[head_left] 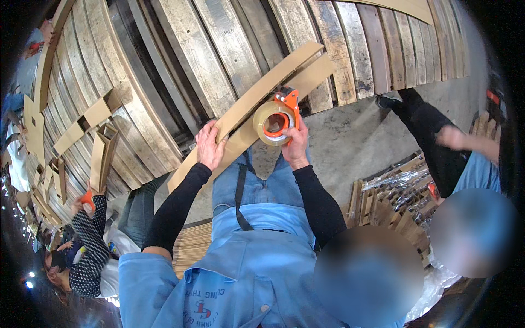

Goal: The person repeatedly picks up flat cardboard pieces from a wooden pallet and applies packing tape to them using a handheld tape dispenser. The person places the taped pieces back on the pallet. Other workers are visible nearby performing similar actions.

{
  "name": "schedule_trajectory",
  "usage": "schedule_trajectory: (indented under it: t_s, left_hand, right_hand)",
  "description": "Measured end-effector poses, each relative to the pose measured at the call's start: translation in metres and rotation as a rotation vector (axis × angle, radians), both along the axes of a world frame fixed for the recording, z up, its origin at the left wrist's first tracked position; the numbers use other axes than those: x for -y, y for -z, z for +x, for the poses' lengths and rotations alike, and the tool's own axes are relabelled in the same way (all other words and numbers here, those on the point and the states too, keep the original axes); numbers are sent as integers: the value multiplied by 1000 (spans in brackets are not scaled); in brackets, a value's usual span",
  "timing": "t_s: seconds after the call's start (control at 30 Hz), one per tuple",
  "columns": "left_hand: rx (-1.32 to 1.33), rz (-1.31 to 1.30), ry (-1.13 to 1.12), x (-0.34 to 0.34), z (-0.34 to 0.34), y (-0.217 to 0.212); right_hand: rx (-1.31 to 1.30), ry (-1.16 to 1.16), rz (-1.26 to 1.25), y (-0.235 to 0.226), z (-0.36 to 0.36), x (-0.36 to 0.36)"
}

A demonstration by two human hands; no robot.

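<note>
A long, narrow piece of folded brown cardboard (262, 86) slants across in front of me, with a dark gap along its length. My left hand (210, 146) grips its near part, fingers over the upper panel. In my right hand (297, 143) is an orange tape dispenser (289, 99) carrying a wide roll of clear yellowish tape (261, 124). The dispenser's head is at the cardboard's lower panel, near the far end. Whether tape is stuck to the cardboard I cannot tell.
Slatted wooden pallets (229, 44) form the work surface. Folded cardboard pieces (101, 156) lie at left, where a person in a dotted sleeve (90, 232) works. Flat cardboard (191, 249) is stacked beside me. At right are another person's dark-clad leg (432, 131) and wrapped cardboard bundles (383, 191).
</note>
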State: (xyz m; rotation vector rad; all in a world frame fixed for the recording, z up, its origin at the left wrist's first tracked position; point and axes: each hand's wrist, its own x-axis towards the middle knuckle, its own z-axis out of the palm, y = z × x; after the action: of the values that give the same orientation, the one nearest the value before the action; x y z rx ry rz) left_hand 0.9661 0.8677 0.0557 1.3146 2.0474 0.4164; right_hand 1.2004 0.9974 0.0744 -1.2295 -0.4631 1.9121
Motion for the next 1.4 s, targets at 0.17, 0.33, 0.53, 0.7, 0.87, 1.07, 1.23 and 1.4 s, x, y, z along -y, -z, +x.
schedule_trajectory:
  t_s: [0.17,0.33,0.53,0.7,0.87,1.07,1.23,1.4]
  left_hand:
    - [-4,50,-47,-6,12,-16]
    - [-31,-54,-25,-14,8,-11]
    - [449,-132,-247,-47,-23,8]
    - [-180,-33,-183,-43,33,11]
    - [-290,44,-156,-52,89,-10]
    - [-343,33,-22,-48,115,-15]
    - [-245,45,13,-47,109,-12]
    - [-172,206,84,-96,128,-45]
  right_hand:
    - [-95,76,-63,-1,-11,-36]
    - [-190,52,-68,14,-8,-51]
    - [-173,-23,-69,5,-12,-65]
    - [-139,-66,-66,1,-10,-75]
    - [-95,-11,-171,15,22,-69]
    - [84,-39,-129,5,96,-71]
    - [73,-95,-98,-15,133,-92]
    - [118,-42,22,-57,155,-107]
